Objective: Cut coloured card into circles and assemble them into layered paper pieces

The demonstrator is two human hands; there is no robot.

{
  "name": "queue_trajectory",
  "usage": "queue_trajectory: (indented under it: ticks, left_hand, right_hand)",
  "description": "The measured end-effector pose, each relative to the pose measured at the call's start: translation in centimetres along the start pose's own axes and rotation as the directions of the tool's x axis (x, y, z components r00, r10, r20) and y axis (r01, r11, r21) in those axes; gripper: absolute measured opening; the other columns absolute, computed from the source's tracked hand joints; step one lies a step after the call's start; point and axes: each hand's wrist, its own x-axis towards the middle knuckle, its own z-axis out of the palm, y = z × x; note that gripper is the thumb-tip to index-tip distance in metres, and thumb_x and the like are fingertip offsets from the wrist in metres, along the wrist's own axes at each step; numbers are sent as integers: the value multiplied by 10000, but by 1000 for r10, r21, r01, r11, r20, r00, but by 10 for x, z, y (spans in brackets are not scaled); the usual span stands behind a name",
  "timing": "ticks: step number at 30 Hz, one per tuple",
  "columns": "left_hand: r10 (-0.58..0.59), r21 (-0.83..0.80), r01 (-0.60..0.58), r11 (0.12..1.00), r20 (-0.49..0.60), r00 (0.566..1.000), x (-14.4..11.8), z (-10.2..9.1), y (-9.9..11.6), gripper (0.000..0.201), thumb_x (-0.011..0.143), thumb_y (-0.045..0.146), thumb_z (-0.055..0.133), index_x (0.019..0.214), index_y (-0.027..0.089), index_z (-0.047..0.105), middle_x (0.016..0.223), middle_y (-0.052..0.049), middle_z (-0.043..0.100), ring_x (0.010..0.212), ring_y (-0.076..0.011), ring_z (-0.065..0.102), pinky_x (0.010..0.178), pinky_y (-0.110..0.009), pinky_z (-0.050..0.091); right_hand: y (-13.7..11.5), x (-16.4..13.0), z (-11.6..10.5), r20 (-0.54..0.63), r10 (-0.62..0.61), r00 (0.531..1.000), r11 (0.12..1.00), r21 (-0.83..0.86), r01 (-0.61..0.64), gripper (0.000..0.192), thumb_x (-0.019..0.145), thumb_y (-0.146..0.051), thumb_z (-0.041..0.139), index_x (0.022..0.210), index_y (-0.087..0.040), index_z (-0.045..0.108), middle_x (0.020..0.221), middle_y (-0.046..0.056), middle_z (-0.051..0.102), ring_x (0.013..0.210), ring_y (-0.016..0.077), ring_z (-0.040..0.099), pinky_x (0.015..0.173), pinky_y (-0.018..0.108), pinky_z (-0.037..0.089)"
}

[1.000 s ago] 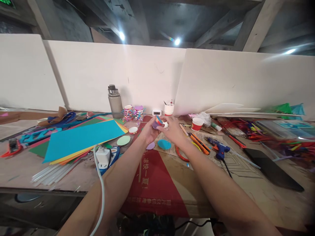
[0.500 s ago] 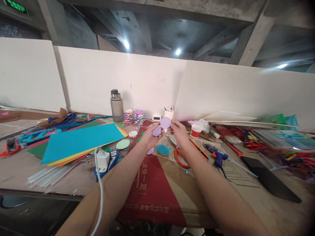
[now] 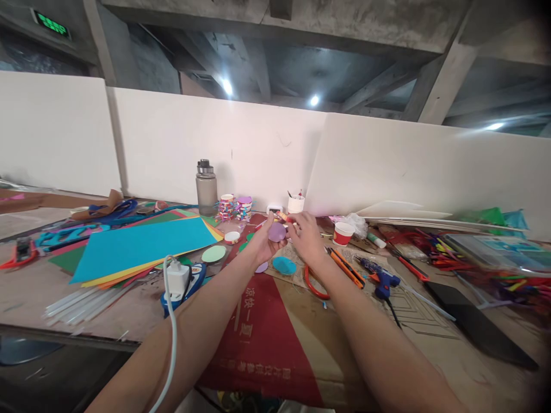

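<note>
A round purple paper disc (image 3: pixel 276 232) is held upright between my two hands above the cardboard. My left hand (image 3: pixel 263 242) grips it from the left and below, with the fingers closed around its edge. My right hand (image 3: pixel 306 236) has its curled fingertips pinched at the disc's right edge. A small red-and-yellow thing (image 3: pixel 282 217) shows just above the disc; I cannot make out what it is. Beneath my hands lie a blue disc (image 3: pixel 284 265) and another purple disc (image 3: pixel 261 267). A pale green disc (image 3: pixel 214 253) lies farther left.
Coloured paper sheets (image 3: pixel 142 249), a tape measure (image 3: pixel 196 281) and a white plug (image 3: pixel 178 275) are at left. A bottle (image 3: pixel 207 189) stands behind. To the right are a red-and-white paper cup (image 3: pixel 343 233), a blue glue gun (image 3: pixel 383 278) and a black slab (image 3: pixel 477 321).
Two purple discs were apart, one in each hand; now only one shows, between my hands. My right hand has moved left and down toward my left hand. The view has shifted slightly.
</note>
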Motion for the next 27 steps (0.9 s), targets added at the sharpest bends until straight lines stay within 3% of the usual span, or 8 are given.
queue_trajectory:
  ticks: [3, 6, 9, 13, 15, 18, 22, 27]
  left_hand:
    - [88, -52, -91, 995, -52, 995, 1, 0, -4, 331, 951, 423, 512, 830, 131, 612, 693, -38, 654, 540, -107, 599, 476, -210, 464]
    - [150, -63, -154, 986, -68, 986, 3, -3, -6, 284, 954, 354, 529, 793, 132, 602, 686, -27, 646, 539, -99, 586, 473, -210, 444]
    - [186, -69, -190, 979, -57, 981, 5, -7, -7, 232, 902, 311, 620, 755, 134, 591, 665, -17, 632, 545, -94, 574, 480, -207, 434]
    - [186, -30, -187, 982, -40, 982, 8, -10, -9, 175, 843, 300, 669, 815, 137, 614, 707, -36, 660, 596, -119, 605, 473, -211, 414]
    - [206, 30, -205, 978, -33, 978, 8, -12, -12, 182, 820, 306, 681, 862, 139, 621, 745, -40, 674, 600, -119, 606, 455, -210, 383]
    - [240, 156, -240, 958, 18, 971, 7, -14, -17, 282, 739, 358, 755, 875, 153, 617, 774, -22, 670, 579, -101, 578, 449, -203, 353]
    - [278, 282, -285, 916, 65, 958, 4, -14, -19, 422, 621, 421, 839, 883, 154, 644, 755, -7, 649, 592, -91, 562, 470, -195, 347]
    - [329, 269, -322, 908, 19, 944, 5, -14, -13, 478, 546, 374, 894, 917, 146, 697, 715, -9, 644, 620, -93, 557, 483, -196, 341]
  right_hand:
    - [-1, -5, 3, 88, -205, 975, 944, -245, 221, 234, 893, -173, 504, 1001, -196, 710, 998, 105, 621, 1007, 259, 474, 926, 401, 416]
    - [2, -6, 6, 126, -218, 968, 931, -272, 245, 236, 915, -178, 502, 1008, -203, 717, 1020, 102, 628, 1015, 252, 476, 923, 386, 416]
    - [4, -4, 7, 93, -135, 986, 968, -198, 151, 203, 919, -212, 518, 949, -204, 718, 1009, 93, 647, 1025, 243, 511, 949, 389, 408]
    - [3, -1, 10, -54, 55, 997, 995, -82, -59, 148, 862, -234, 571, 957, -203, 681, 994, 90, 653, 1016, 244, 551, 949, 405, 416]
    - [2, 0, 11, -109, 185, 977, 982, -3, -186, 251, 819, -247, 601, 1060, -184, 636, 1014, 97, 651, 972, 237, 572, 895, 387, 445]
    - [4, 1, 11, -65, 361, 930, 929, 112, -353, 303, 782, -247, 597, 1074, -163, 602, 961, 84, 669, 848, 207, 605, 800, 348, 468]
    - [10, 3, 11, -13, 405, 914, 898, 191, -396, 182, 764, -236, 551, 930, -187, 606, 862, 44, 682, 782, 189, 618, 768, 328, 461]
    - [13, 2, 12, 24, 395, 918, 887, 251, -388, 216, 757, -257, 560, 962, -191, 575, 832, 25, 660, 768, 186, 609, 755, 319, 455]
